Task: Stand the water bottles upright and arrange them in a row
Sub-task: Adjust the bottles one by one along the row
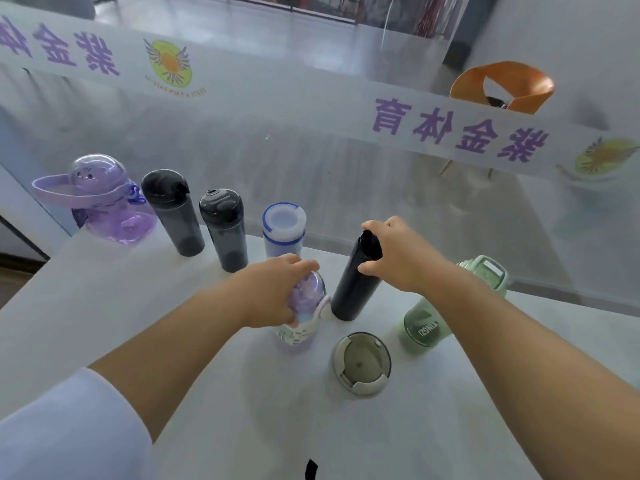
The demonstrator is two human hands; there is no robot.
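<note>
Along the far edge of the white table [104, 306] stand a purple jug with a strap [104, 202], two dark grey bottles [173, 216] [225, 233] and a white bottle with blue rings [284, 226]. My left hand [273, 292] grips the top of a small purple bottle [304, 313] that stands in front of the white one. My right hand [398, 258] holds the top of a tall black bottle [353, 289], which stands slightly tilted. A green bottle [433, 317] stands to the right, under my right forearm. A beige-lidded cup [362, 363] stands nearest me.
A glass wall with frosted bands and purple lettering [450, 129] rises right behind the table. An orange chair [502, 86] stands beyond the glass. The table's left edge [45, 268] drops off to the floor. A small black object [311, 469] lies at the near edge.
</note>
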